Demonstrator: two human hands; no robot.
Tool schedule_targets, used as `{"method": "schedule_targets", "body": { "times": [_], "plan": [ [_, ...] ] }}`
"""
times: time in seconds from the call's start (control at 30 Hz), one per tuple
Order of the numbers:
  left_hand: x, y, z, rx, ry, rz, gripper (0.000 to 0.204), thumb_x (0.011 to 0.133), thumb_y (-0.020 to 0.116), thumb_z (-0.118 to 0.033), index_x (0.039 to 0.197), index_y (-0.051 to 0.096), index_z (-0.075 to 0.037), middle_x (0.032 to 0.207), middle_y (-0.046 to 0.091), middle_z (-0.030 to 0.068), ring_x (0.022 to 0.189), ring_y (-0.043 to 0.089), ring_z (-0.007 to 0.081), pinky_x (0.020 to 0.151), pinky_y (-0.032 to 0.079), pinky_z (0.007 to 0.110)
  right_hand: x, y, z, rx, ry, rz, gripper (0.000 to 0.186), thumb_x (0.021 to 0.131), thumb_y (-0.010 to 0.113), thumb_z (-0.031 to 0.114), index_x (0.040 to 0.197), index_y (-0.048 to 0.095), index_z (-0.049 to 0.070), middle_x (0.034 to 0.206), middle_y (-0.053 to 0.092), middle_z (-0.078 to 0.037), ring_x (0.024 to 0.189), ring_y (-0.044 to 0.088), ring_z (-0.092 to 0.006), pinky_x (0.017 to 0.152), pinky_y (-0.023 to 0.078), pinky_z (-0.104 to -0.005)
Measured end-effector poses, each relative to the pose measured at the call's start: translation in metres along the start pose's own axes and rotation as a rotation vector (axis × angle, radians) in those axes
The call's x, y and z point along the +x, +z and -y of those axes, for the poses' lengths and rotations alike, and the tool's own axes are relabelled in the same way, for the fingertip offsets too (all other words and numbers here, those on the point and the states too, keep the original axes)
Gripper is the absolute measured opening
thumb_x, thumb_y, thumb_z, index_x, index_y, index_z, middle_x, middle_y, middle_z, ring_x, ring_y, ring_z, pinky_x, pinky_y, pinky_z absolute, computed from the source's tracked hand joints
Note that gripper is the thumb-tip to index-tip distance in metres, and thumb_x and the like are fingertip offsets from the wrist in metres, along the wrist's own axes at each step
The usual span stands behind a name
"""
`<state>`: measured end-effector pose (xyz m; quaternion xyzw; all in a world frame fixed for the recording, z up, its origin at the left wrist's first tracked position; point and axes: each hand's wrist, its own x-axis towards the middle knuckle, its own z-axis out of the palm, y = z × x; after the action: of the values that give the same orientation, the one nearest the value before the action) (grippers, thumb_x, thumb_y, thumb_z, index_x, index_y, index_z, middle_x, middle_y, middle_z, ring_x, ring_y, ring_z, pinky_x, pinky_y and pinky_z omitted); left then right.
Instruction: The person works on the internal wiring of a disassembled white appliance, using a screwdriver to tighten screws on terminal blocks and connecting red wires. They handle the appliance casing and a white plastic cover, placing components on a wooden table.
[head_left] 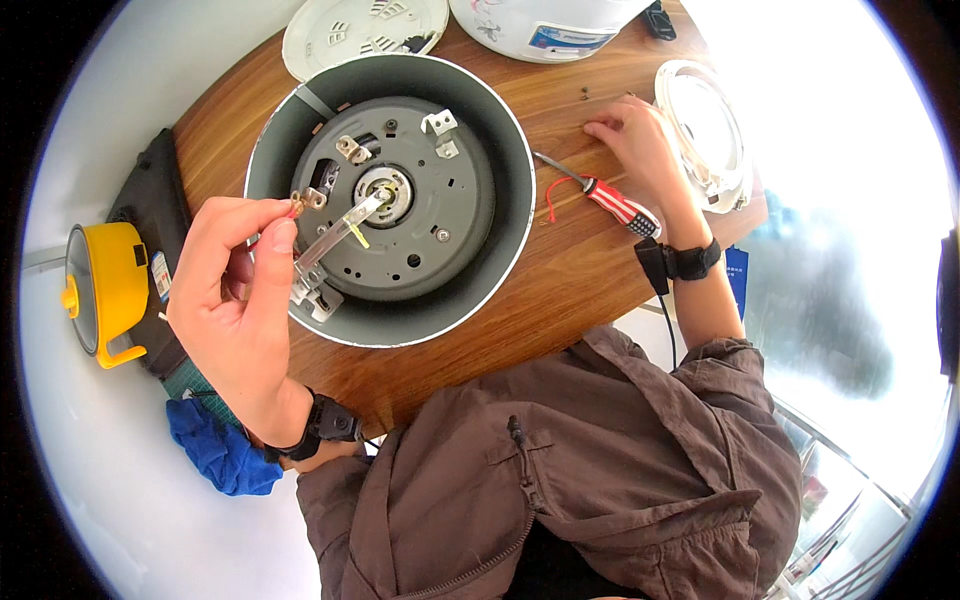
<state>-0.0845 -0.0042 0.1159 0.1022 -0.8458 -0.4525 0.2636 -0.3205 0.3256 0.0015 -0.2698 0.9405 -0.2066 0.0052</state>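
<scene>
My left hand (245,300) is over the left rim of a round grey metal pot-shaped housing (515,230). Its thumb and index finger pinch a small brass-coloured wire terminal (297,205) with a bit of red on it. Inside the housing sits a dark round plate (455,205) with metal brackets and a central hub. A clear sleeve (340,228) runs from the hub towards my left hand. Over on the right, my right hand (645,145) rests on the table, fingers loosely apart, close to small dark screws (585,92). Its far fingertips are partly hidden.
A screwdriver (620,205) with a red, white and blue handle lies between the housing and my right hand. White ring-shaped part (745,150) at right; vented white cover (310,40) and white appliance shell (490,25) behind. Yellow pot (120,265) and blue cloth (220,450) at left.
</scene>
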Motion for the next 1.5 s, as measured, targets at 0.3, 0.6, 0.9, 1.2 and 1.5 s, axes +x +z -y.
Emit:
{"method": "schedule_targets", "body": {
  "times": [0.3,0.6,0.9,1.2,1.5],
  "plan": [
    [-0.002,-0.009,0.0,0.068,-0.021,0.064,0.006,0.096,0.067,0.001,0.1,0.069,0.004,0.095,0.066,0.0064,0.087,0.061,0.0127,0.079,0.047,0.024,0.031,0.013,-0.012,-0.09,-0.057,-0.083,0.02,0.089,0.073,0.02,0.1,0.078,0.004,0.094,0.071,-0.019,0.092,0.068,-0.0398,0.083,0.054,-0.0465],
    [0.002,-0.007,0.001,-0.109,0.003,0.003,0.011,0.086,0.073,0.007,0.094,0.075,0.0,0.085,0.066,0.0005,0.072,0.051,0.0062,0.059,0.031,0.022,0.028,0.01,-0.001,-0.072,-0.053,-0.063,0.018,0.088,0.071,0.015,0.102,0.077,0.005,0.097,0.073,-0.017,0.091,0.071,-0.0372,0.082,0.056,-0.0428],
    [0.004,-0.009,0.0,-0.119,-0.008,0.077,0.009,0.091,0.07,0.003,0.1,0.073,0.002,0.091,0.067,0.0007,0.077,0.055,0.0034,0.062,0.036,0.018,-0.002,-0.028,0.07,0.51,0.099,-0.378,0.011,0.089,0.08,0.005,0.099,0.077,0.001,0.09,0.076,-0.003,0.08,0.067,-0.0079,0.074,0.053,-0.0217],
    [0.001,0.005,-0.014,-0.115,-0.016,0.053,0.011,0.088,0.072,0.004,0.098,0.076,0.0,0.087,0.07,0.0032,0.078,0.064,0.0092,0.066,0.047,0.022,-0.03,-0.028,0.191,1.118,-0.389,-0.139,0.021,0.079,0.082,-0.01,0.097,0.075,-0.002,0.099,0.075,-0.007,0.085,0.067,-0.0113,0.074,0.053,-0.0243],
    [-0.003,0.018,-0.008,-0.114,0.05,0.033,0.014,0.086,0.074,0.004,0.097,0.077,-0.005,0.086,0.064,-0.0038,0.066,0.042,0.0006,0.056,0.026,0.019,-0.03,-0.017,0.217,1.044,-0.35,-0.207,0.019,0.073,0.087,-0.007,0.088,0.076,0.001,0.089,0.074,-0.006,0.081,0.067,-0.0125,0.072,0.053,-0.0252]
  ]
}}
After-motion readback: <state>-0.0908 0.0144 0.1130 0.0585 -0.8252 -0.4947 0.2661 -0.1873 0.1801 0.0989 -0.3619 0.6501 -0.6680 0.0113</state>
